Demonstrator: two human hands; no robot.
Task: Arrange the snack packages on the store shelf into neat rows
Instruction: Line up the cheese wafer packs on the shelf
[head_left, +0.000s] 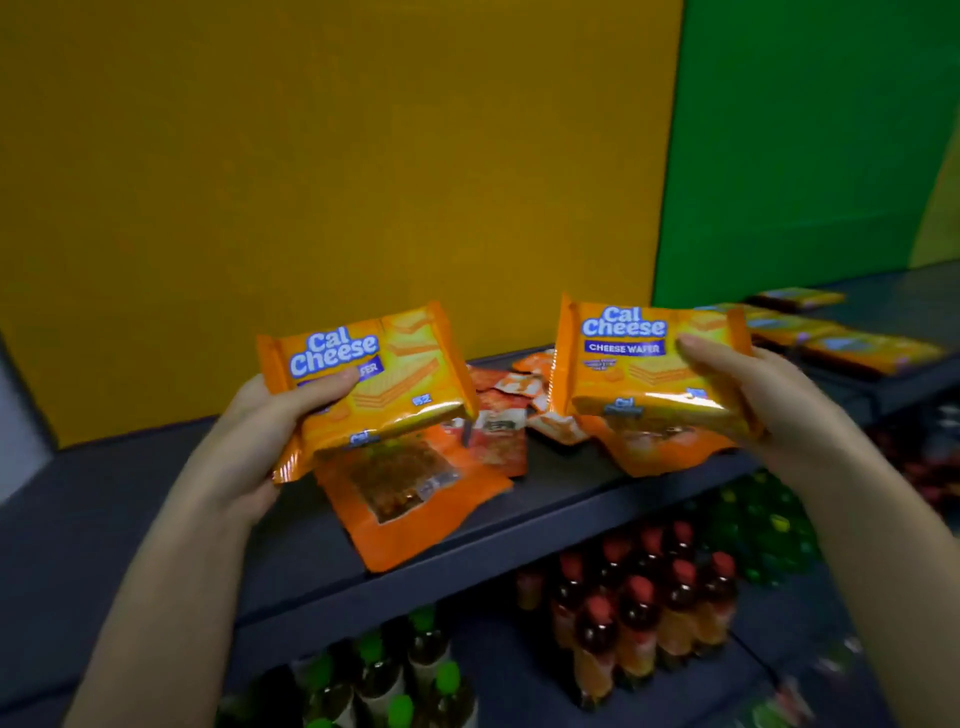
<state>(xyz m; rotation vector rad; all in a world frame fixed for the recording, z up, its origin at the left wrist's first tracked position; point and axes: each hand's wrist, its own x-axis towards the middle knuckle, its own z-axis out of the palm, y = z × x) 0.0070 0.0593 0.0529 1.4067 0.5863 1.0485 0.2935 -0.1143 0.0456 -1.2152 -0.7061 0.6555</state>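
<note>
Grips with the left hand a glossy orange foil Cal Cheese wafer pack by its near left end: thumb laid across the printed face, other fingers curled beneath, out of sight. Holds it raised above the dark grey shelf board, label up and tilted, probably to check the brand before sorting. Leaves under it an orange plastic pouch with a clear window, lying askew at the near edge, and just behind, a loose jumble of small red-and-orange sachets, not yet in rows. Holds up a second matching orange wafer pack beside the first, apart from it, pinched in the right hand, thumb clamped on the face, fingers underneath. Seem bound, both, for the flat row of like packs at far right.
</note>
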